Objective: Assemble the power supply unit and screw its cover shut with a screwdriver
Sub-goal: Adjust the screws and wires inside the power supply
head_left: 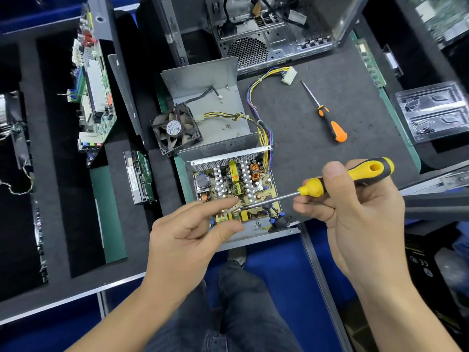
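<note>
The power supply unit point(253, 231) lies open near the table's front edge, its circuit board point(236, 189) exposed. Behind it lies the grey metal cover point(203, 80), with a black fan point(176, 129) leaning against it. My right hand point(355, 212) grips a yellow-and-black screwdriver point(355, 174) whose shaft points left, down to the board. My left hand point(195, 232) hovers over the unit's front left corner, index finger and thumb extended toward the screwdriver tip; whether they pinch a screw is hidden. Loose screws point(225, 127) lie on the cover.
An orange-and-black screwdriver point(330, 120) lies on the mat to the right. A wire bundle with a white connector point(289, 74) trails behind. A computer case point(253, 34) stands at the back, a motherboard point(94, 92) and a drive point(139, 176) to the left, a plastic tray point(436, 113) at right.
</note>
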Demonstrator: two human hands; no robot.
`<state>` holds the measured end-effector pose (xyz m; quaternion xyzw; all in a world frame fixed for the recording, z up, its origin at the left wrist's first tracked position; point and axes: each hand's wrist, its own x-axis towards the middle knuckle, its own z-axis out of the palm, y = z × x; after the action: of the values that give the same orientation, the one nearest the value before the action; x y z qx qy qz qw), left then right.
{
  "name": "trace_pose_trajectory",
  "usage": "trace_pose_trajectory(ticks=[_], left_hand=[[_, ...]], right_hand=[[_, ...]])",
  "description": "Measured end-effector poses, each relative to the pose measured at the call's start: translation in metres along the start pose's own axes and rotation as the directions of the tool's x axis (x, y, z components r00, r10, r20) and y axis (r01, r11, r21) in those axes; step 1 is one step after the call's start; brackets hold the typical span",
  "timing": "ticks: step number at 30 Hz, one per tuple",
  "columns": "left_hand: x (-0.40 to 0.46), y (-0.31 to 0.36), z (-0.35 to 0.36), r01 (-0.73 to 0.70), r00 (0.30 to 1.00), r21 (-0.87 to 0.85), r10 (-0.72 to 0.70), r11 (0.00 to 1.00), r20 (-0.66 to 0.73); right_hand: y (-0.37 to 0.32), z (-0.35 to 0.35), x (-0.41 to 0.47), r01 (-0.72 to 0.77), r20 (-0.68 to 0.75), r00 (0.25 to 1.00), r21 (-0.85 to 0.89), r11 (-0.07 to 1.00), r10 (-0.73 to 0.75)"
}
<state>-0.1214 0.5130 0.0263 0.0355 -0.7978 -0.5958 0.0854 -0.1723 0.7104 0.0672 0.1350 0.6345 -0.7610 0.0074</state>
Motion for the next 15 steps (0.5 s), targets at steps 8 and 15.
trace_pose_trajectory(ticks=[8, 15], left_hand=[[0.003, -0.011, -0.004, 0.127, 0.98, 0.139, -0.146, 0.982, 0.135], [0.013, -0.017, 0.009, -0.034, 0.667, 0.715, -0.517, 0.698, 0.536]], right_hand=[[-0.001, -0.008, 0.005, 0.057, -0.08, 0.995, -0.03, 0.998, -0.059], [0.01, -0.028, 0.019, 0.118, -0.118, 0.983, -0.191, 0.974, -0.143]])
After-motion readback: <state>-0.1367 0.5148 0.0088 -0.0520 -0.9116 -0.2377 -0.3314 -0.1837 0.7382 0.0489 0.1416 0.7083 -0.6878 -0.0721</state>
